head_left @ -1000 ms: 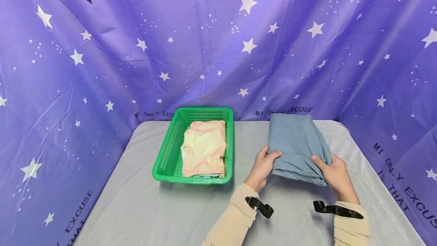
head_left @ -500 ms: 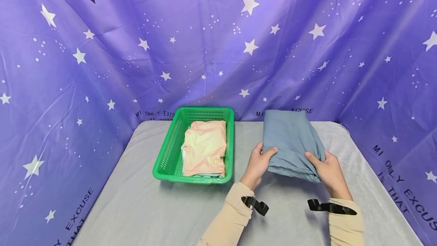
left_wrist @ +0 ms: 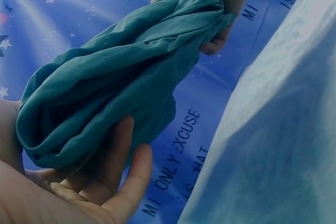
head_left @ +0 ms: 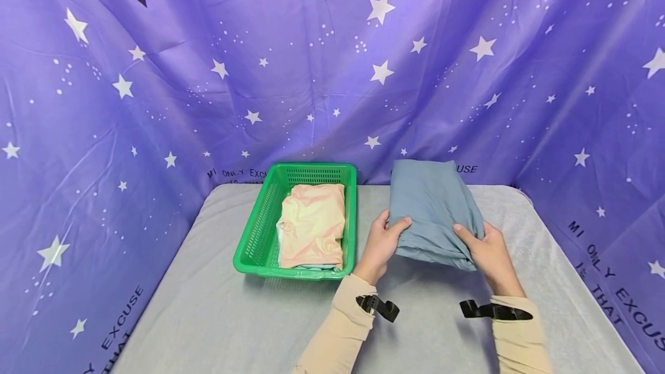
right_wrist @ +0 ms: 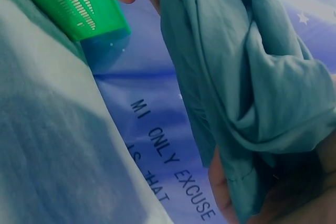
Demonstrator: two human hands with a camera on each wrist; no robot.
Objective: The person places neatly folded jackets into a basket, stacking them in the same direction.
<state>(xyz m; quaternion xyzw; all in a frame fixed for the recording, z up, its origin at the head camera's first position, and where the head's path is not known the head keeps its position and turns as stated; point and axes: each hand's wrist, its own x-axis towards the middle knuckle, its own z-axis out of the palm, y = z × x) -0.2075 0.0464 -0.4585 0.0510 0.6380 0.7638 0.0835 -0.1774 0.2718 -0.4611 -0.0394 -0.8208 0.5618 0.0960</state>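
Note:
Between my two hands hangs a folded blue-grey garment (head_left: 431, 206), raised above the table. My left hand (head_left: 381, 244) grips its near left corner, thumb on top and fingers underneath. At the near right corner my right hand (head_left: 488, 250) holds it the same way. In the left wrist view the layered folds of the garment (left_wrist: 115, 77) show edge-on, with the left fingers (left_wrist: 123, 177) beneath them. The right wrist view shows the garment (right_wrist: 241, 66) bunched in the right hand. What kind of garment it is cannot be told.
Left of the hands, a green plastic basket (head_left: 351, 218) stands on the grey cloth-covered table (head_left: 218, 316). A folded peach garment (head_left: 312, 224) lies in it, over some teal fabric (head_left: 318, 267). A purple star-printed curtain (head_left: 312, 74) encloses the back and sides.
Both hands have moved left, and a little farther up in the head view, carrying the blue-grey garment closer to the basket. The basket and the peach garment have stayed in place.

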